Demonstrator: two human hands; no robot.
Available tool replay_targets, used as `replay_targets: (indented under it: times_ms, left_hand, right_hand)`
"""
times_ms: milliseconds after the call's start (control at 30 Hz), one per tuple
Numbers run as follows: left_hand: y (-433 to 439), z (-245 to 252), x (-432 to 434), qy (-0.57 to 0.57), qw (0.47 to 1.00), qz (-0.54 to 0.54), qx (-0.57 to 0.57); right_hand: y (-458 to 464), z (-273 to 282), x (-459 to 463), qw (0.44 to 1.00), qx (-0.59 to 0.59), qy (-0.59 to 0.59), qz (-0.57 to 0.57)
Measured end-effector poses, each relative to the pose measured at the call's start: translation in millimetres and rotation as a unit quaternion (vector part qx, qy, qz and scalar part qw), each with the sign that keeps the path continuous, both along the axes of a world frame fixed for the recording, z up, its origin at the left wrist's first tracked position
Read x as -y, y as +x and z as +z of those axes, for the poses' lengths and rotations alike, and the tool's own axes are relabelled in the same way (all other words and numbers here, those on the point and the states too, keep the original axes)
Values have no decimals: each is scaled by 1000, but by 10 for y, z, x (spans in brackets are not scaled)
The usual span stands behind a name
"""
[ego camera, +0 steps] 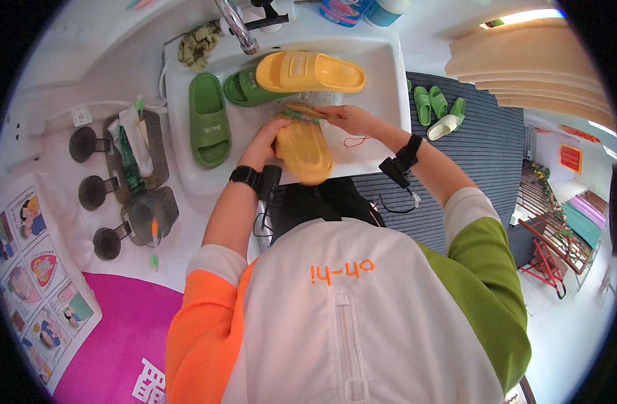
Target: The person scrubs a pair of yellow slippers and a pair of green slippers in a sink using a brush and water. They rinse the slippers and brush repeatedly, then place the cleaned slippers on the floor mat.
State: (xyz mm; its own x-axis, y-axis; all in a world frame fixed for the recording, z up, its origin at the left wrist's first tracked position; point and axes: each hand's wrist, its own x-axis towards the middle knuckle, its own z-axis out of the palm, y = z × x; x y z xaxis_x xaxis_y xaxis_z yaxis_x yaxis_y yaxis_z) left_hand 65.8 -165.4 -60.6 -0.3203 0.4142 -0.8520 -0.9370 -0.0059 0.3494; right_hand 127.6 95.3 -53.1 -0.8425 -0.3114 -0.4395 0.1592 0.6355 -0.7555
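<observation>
Over the front of a white sink, my left hand grips a yellow slide sandal, which looks blurred. My right hand holds a scrubbing brush by its handle, its bristles against the upper end of that sandal. A red cord loop hangs by the right hand. Behind my hands, a second yellow slide lies partly on top of a green slide. Another green slide rests along the sink's left side. Some suds show under the stacked pair.
A chrome faucet reaches over the sink's back, with a crumpled cloth at the corner. Wall holders at left carry a toothpaste tube and a cup. More slides stand on the dark striped floor at right.
</observation>
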Motion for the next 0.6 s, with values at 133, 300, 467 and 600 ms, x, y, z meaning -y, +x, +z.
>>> replay_targets:
  times_ms: [133, 300, 467, 600]
  left_hand:
    - [99, 190, 107, -58, 966, 184, -171]
    - [82, 314, 220, -45, 900, 322, -289]
    - [-39, 368, 374, -37, 917, 257, -304]
    - [-52, 427, 391, -96, 918, 188, -335]
  right_hand:
    - [-54, 103, 27, 982, 22, 189, 6]
    - [15, 466, -9, 993, 47, 107, -12]
    - [238, 948, 217, 987, -134, 49, -75]
    - [165, 1126, 712, 986, -161, 29, -36]
